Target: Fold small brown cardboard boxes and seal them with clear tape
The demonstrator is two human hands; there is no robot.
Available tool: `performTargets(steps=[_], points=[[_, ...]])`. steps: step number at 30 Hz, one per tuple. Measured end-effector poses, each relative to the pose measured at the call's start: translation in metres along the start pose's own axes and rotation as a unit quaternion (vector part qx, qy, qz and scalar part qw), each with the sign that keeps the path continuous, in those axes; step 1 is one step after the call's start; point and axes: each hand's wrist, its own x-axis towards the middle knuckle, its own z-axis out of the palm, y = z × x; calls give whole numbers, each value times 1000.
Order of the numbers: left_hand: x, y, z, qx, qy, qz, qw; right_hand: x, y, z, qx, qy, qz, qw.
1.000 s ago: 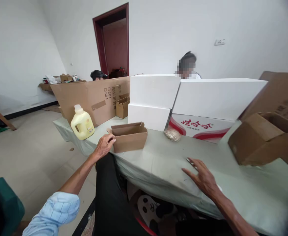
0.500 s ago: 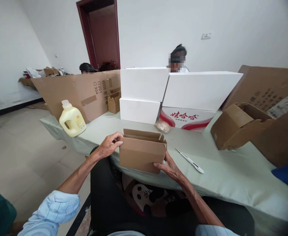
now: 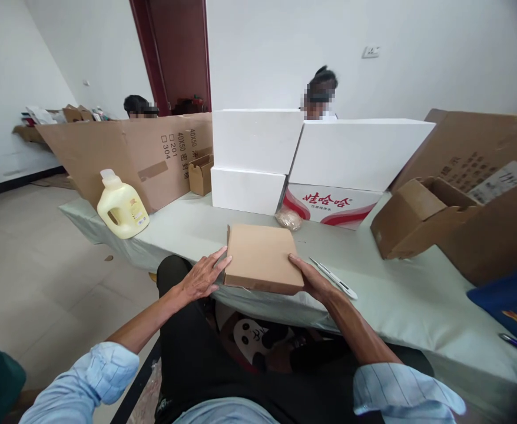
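A flat brown cardboard box [image 3: 265,253] lies at the table's front edge with its broad face up. My right hand [image 3: 314,280] grips its right side, thumb on the top face and the other fingers hidden beside or below it. Along the box's left edge, my left hand [image 3: 203,274] rests with fingers stretched out, the tips touching the edge. A white utility knife [image 3: 335,280] lies just right of my right hand. Behind the box sits a small clear crumpled bundle [image 3: 289,219], perhaps tape or plastic.
White boxes [image 3: 254,141] stand stacked at the back, one printed in red [image 3: 324,206]. A yellow jug [image 3: 123,206] stands at left before a large carton [image 3: 126,153]. An opened carton [image 3: 411,218] is at right, near a blue item [image 3: 510,300]. Two people sit beyond.
The box has tipped from standing with its opening up to lying flat. My left hand has gone from holding its upper left corner to spread fingers at its left edge.
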Motion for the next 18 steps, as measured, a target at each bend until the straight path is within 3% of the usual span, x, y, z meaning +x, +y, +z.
performTargets(steps=[5,10,18], points=[[9,-2,0,-31,29,10,999,-9,-6,-7,26,-17,53,998],[13,10,-17,-157,39,-3,987,-25,-15,-13,2,-69,33,997],[24,31,-51,-267,61,-67,959,-46,-23,-16,-56,-28,29,998]])
